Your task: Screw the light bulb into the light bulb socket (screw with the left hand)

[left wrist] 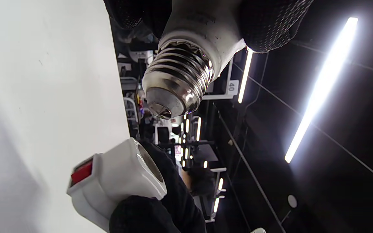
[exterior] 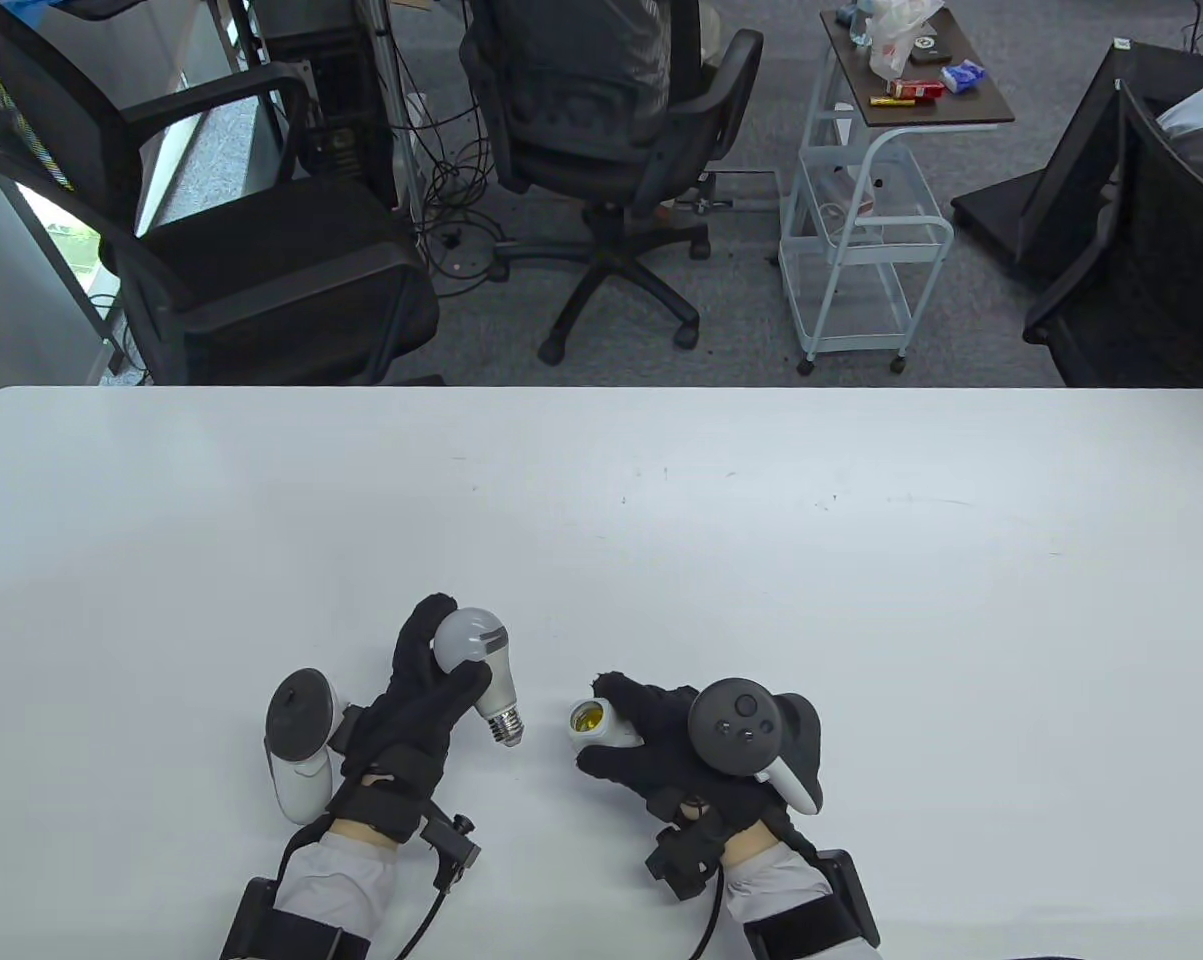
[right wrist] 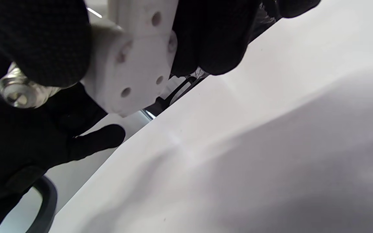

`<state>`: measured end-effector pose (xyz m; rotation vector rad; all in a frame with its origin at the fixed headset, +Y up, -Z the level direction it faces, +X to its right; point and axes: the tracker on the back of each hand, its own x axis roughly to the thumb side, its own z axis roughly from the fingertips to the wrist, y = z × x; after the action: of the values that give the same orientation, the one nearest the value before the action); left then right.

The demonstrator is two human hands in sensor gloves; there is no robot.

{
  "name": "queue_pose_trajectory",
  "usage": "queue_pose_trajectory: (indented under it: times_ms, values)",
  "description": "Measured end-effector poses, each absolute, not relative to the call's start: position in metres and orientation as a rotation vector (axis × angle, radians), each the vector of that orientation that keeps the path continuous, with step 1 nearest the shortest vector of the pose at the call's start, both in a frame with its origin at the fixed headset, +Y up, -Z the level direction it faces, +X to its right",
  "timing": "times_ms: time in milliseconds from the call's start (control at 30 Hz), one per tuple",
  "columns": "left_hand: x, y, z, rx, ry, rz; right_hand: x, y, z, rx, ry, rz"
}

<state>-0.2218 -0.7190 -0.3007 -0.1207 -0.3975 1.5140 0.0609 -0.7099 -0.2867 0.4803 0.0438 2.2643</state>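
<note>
The white tabletop [exterior: 761, 520] carries both hands near its front edge. The left hand [exterior: 416, 700] is wrapped around the globe of the light bulb [exterior: 476, 665], which is held above the tabletop with its threaded metal base [left wrist: 176, 87] tilted down toward the socket. The right hand [exterior: 661, 740] is clenched around the white light bulb socket [exterior: 596, 722], held just beside the bulb's base, its open mouth turned toward that base. The two are seen apart in the left wrist view, the threads not yet entered. A small red patch [left wrist: 81, 171] is seen on the socket's side, away from the bulb.
</note>
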Motion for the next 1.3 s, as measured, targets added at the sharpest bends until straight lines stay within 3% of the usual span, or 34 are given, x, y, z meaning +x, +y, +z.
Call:
queue_pose_trajectory:
  times_ms: [200,467,1300]
  values:
    - [-0.211,-0.719,-0.297,-0.137,-0.446,1.475,0.045,-0.715,-0.284,0.633,0.203,2.171]
    - [-0.201,-0.718,-0.295,-0.159,-0.496,1.435,0.042,-0.723,-0.285,0.602,0.307,2.013]
    - [-0.195,-0.72,-0.294,-0.271,-0.615,1.508,0.043,-0.724,-0.286,0.61,0.339,1.956]
